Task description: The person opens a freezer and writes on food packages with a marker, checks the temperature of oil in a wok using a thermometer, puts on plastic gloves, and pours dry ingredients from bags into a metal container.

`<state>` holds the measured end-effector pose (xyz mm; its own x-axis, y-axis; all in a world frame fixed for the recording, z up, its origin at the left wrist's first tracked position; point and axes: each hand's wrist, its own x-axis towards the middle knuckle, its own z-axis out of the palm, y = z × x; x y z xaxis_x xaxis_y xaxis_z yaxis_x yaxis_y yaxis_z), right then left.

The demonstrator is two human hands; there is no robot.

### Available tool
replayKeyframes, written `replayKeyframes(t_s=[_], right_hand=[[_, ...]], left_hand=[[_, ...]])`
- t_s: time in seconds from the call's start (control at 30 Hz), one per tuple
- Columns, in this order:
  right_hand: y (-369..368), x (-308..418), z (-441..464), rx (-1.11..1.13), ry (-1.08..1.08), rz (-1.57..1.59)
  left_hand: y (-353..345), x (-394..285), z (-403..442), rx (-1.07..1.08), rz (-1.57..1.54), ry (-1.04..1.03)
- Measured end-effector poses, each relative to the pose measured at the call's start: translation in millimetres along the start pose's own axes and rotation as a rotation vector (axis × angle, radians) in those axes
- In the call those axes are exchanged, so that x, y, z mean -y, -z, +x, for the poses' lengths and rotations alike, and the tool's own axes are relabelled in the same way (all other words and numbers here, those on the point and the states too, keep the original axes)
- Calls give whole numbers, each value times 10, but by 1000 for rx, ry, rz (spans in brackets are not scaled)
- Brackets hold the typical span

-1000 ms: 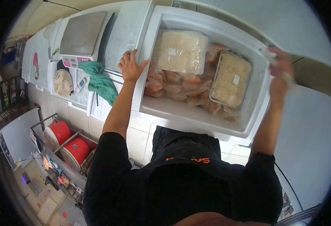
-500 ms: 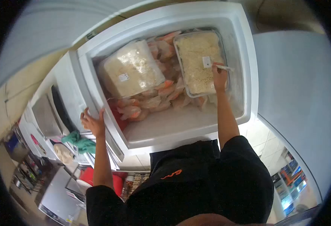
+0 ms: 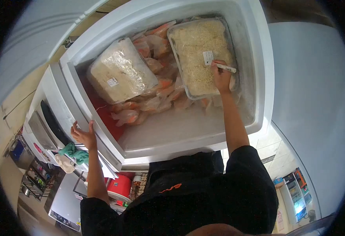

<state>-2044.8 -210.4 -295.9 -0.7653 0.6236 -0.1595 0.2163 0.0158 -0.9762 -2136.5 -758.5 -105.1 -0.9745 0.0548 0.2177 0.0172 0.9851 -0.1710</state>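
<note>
My right hand (image 3: 222, 80) is closed around a white marker pen (image 3: 226, 68), its writing end near the small printed white label (image 3: 208, 58). That label sits on a clear-wrapped tray of pale crumbly food (image 3: 194, 39) at the right inside the chest freezer (image 3: 261, 94). My left hand (image 3: 84, 137), fingers spread, rests at the edge of a white surface (image 3: 68, 106) beside the freezer's left rim. A second wrapped tray (image 3: 121, 70), with its own label (image 3: 112, 82), lies tilted at the left.
Several knotted plastic bags with orange contents (image 3: 156, 104) lie around and between the trays. A green cloth (image 3: 75, 152) hangs near my left wrist. The large pale panel (image 3: 310, 86) stands right of the freezer. A red container (image 3: 119, 185) is at lower left.
My right hand with the marker pen has come to the label on the right tray. The view has shifted slightly; my left hand stays at the white surface's edge.
</note>
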Motion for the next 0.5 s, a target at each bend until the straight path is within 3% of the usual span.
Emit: replayKeyframes(t_s=[0.5], right_hand=[[43, -35, -20, 117, -32, -143]], left_hand=[[-28, 46, 13, -39, 2, -84]])
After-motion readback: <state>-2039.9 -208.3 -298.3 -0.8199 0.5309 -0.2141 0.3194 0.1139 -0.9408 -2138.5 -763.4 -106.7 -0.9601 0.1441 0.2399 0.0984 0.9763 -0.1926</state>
